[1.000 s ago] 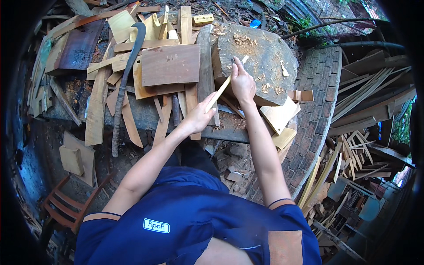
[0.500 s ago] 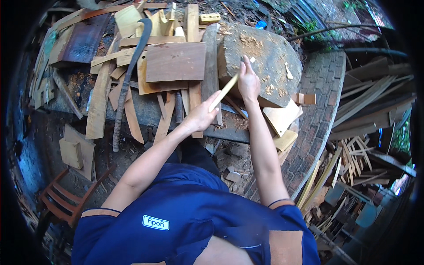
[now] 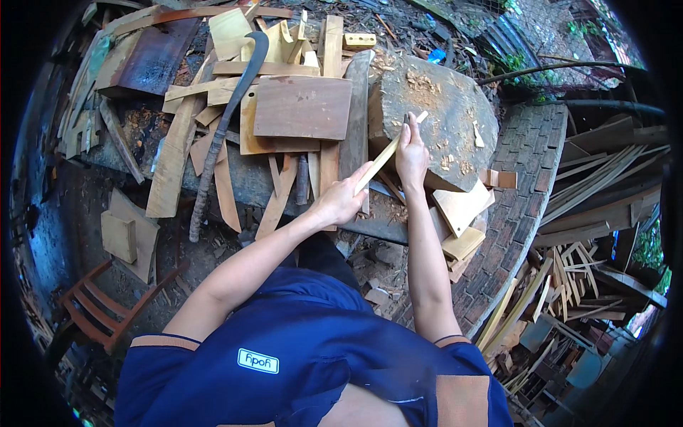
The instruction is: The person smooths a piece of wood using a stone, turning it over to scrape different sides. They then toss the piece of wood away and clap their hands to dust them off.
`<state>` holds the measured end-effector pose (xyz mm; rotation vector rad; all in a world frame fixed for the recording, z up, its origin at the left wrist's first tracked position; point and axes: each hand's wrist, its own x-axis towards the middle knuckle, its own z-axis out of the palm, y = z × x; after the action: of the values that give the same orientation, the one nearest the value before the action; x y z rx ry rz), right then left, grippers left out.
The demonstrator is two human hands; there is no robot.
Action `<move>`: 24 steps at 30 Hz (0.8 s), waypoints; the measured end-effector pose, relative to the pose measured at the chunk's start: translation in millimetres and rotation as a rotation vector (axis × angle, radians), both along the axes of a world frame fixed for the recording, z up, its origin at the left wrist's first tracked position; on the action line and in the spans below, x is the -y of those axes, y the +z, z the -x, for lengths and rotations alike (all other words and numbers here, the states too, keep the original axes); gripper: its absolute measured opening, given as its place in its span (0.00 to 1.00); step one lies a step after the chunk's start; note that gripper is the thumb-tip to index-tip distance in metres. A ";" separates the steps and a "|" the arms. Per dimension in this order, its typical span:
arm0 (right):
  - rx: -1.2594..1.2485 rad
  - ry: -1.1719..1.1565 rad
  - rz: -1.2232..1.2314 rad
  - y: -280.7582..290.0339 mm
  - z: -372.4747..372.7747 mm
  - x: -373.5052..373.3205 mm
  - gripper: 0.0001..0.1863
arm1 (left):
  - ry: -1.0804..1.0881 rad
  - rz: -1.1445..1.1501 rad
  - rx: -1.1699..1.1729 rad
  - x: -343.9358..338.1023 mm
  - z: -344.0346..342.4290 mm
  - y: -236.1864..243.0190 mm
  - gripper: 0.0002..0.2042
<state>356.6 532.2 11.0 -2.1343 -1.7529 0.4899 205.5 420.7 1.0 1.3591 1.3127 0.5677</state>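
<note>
My left hand [image 3: 343,199] is closed round the lower end of a pale, narrow wooden stick [image 3: 380,161], which slants up to the right. My right hand [image 3: 411,160] grips the same stick near its upper end, over the front-left part of a worn wooden block [image 3: 448,103] strewn with shavings; something small and dark at its fingertips is too small to name. Left of the block lie an upright plank [image 3: 354,121], stacked brown boards [image 3: 301,107] and a long curved blade with a wrapped handle [image 3: 238,99], among loose offcuts [image 3: 167,192].
A wooden chair [image 3: 107,306] and leaning boards [image 3: 117,235] stand at the lower left. Pale cut boards [image 3: 459,210] lie below the block. A brick-patterned ledge [image 3: 523,160] curves along the right, with piles of slats [image 3: 601,178] beyond and a dark branch [image 3: 555,64] above.
The camera's view has shifted, so the bench and both hands appear farther right, and slightly lower than half a second ago. Both hands keep their grip on the stick.
</note>
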 end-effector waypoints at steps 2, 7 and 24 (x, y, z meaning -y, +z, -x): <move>-0.027 0.046 -0.049 7.8 -4.8 -3.7 0.21 | 0.032 -0.056 0.101 1.6 -7.7 2.3 0.31; 0.113 -0.017 -0.038 -4.5 -33.3 -45.5 0.22 | -0.073 0.097 -0.027 -3.5 -7.5 26.8 0.30; -0.032 -0.058 0.044 0.6 -13.9 -23.4 0.24 | -0.155 0.136 -0.200 0.8 2.5 47.4 0.33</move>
<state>370.4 555.6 11.7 -2.1877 -1.6731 0.5495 203.0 419.9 48.4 1.4170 1.3649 0.2364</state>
